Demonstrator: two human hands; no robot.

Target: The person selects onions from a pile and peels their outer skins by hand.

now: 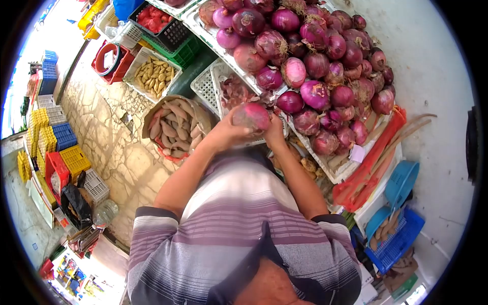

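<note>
A large red onion is held in front of my body, over a white crate of loose onion skins. My left hand wraps round its left side and underside. My right hand is closed at its right edge, the fingertips against the onion and partly hidden. Just beyond my hands, a big heap of red onions fills white crates.
On my left stand a sack of sweet potatoes and a white crate of yellowish tubers. Stacked coloured crates line the far left. A red mesh bag and blue baskets lie to the right.
</note>
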